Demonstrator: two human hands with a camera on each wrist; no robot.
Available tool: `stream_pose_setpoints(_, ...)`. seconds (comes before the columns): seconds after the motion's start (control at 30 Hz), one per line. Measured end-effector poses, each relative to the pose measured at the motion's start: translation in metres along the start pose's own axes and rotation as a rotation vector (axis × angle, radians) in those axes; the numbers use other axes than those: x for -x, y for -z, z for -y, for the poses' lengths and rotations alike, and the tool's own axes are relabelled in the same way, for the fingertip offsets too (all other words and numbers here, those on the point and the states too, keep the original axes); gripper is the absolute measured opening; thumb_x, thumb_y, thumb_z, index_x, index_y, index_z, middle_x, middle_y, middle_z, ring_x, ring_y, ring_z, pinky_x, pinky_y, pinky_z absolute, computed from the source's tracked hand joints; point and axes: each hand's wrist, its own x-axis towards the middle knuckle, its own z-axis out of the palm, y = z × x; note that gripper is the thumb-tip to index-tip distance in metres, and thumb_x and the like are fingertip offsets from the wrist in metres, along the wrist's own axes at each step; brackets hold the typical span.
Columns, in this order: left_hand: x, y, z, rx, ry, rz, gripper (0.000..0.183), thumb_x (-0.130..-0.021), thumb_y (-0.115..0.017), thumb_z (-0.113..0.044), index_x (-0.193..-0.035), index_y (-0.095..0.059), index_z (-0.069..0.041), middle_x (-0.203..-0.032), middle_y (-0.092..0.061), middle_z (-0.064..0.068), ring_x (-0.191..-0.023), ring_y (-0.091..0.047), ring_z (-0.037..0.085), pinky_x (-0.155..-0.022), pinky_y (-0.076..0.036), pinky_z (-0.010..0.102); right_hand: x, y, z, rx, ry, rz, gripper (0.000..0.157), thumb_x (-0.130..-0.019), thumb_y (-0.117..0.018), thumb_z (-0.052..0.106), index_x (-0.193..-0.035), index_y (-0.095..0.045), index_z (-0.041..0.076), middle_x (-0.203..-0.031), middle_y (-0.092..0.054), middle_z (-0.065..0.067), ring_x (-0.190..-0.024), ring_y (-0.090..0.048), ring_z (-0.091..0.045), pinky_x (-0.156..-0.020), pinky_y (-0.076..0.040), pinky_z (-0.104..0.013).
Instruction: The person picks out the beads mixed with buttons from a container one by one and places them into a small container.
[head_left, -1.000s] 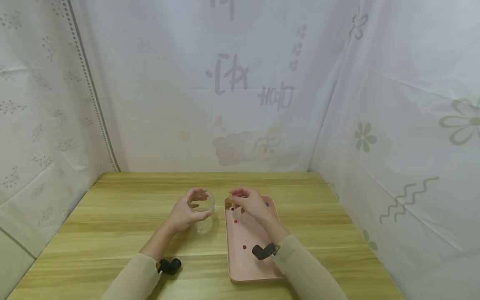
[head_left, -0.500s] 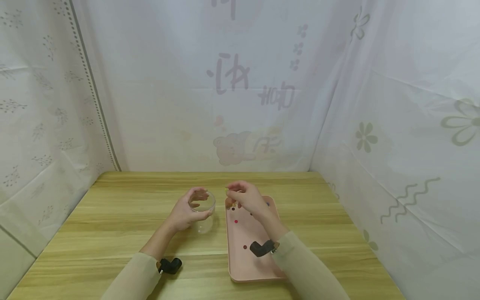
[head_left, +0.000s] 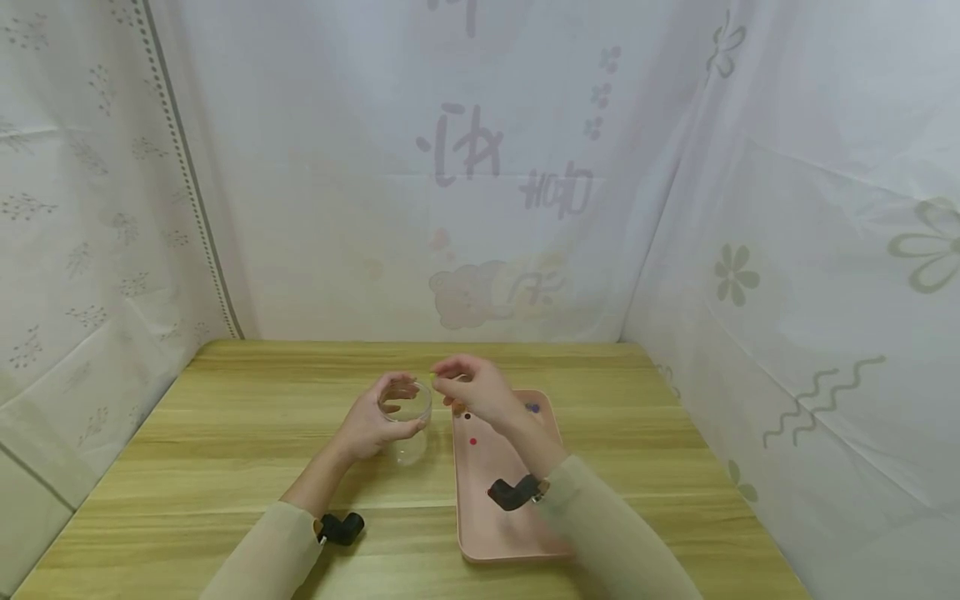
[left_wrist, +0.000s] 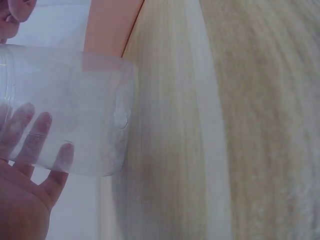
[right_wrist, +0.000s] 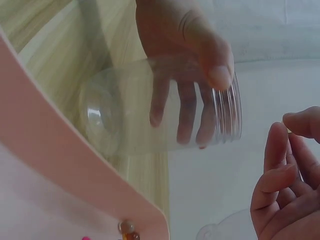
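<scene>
My left hand (head_left: pixel 365 427) grips a clear plastic jar (right_wrist: pixel 132 107) round its threaded neck, thumb on one side and fingers on the other. The jar is upright with its mouth up, low over the table; I cannot tell whether its base touches the wood. Just right of the rim, my right hand (head_left: pixel 480 392) pinches a tiny yellow-green bead (head_left: pixel 432 377) between thumb and forefinger, mostly hidden by the fingertips. Under the right arm lies a pink tray (head_left: pixel 480 529) with a red bead (head_left: pixel 473 442), a dark bead (head_left: pixel 467 417) and blue beads (head_left: pixel 533 408).
Brown and amber beads (right_wrist: pixel 127 227) lie in the tray's far left corner. The wooden table (head_left: pixel 225 450) extends left of the jar. Patterned white cloth (head_left: pixel 337 208) hangs behind and at both sides. A black wrist camera (head_left: pixel 513 492) hangs over the tray.
My right hand has risen from the tray's far left part and moved left to the jar's rim, carrying the yellow-green bead. The left hand and the jar have stayed nearly still.
</scene>
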Motion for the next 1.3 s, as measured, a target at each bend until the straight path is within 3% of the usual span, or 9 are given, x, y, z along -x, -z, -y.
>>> stream_pose_setpoints(0.23,-0.001,-0.001,-0.001,0.001,0.018,0.004,0.073,-0.091,-0.09,-0.022,-0.152,-0.05,-0.012,-0.149,-0.065,0.018,-0.143,-0.059,0.042,-0.119,-0.046,0.067,0.001,-0.01,0.008,0.042,0.015,0.035,0.03,-0.104,-0.076,0.023,-0.13,-0.074,0.009,-0.116,-0.075,-0.01,-0.081,-0.071,-0.018,-0.059,-0.049,-0.026)
stream_pose_setpoints(0.5,-0.001,0.0,0.0,-0.006,0.012,0.003,0.072,-0.091,-0.09,-0.024,-0.151,-0.052,-0.012,-0.152,-0.063,0.016,-0.142,-0.059,0.041,-0.119,-0.047,0.066,0.001,-0.02,0.009,0.088,0.049,0.081,0.025,-0.102,-0.077,0.024,-0.124,-0.077,0.012,-0.114,-0.076,-0.008,-0.079,-0.07,-0.016,-0.071,-0.056,-0.031)
stream_pose_setpoints(0.8,0.0,-0.001,0.001,-0.028,0.008,-0.004,0.071,-0.091,-0.089,-0.02,-0.151,-0.053,-0.01,-0.153,-0.062,0.016,-0.144,-0.058,0.041,-0.118,-0.05,0.063,0.004,-0.026,-0.001,0.147,0.059,0.101,0.022,-0.103,-0.075,0.025,-0.123,-0.077,0.016,-0.112,-0.074,-0.004,-0.071,-0.059,-0.012,-0.063,-0.05,-0.025)
stream_pose_setpoints(1.3,0.0,-0.002,0.001,-0.024,-0.013,-0.013,0.071,-0.091,-0.089,-0.018,-0.151,-0.053,-0.007,-0.151,-0.063,0.018,-0.143,-0.058,0.043,-0.117,-0.05,0.065,0.007,-0.028,-0.002,0.18,0.065,0.102,0.022,-0.103,-0.074,0.025,-0.124,-0.077,0.018,-0.113,-0.074,0.0,-0.068,-0.058,-0.01,-0.062,-0.051,-0.024)
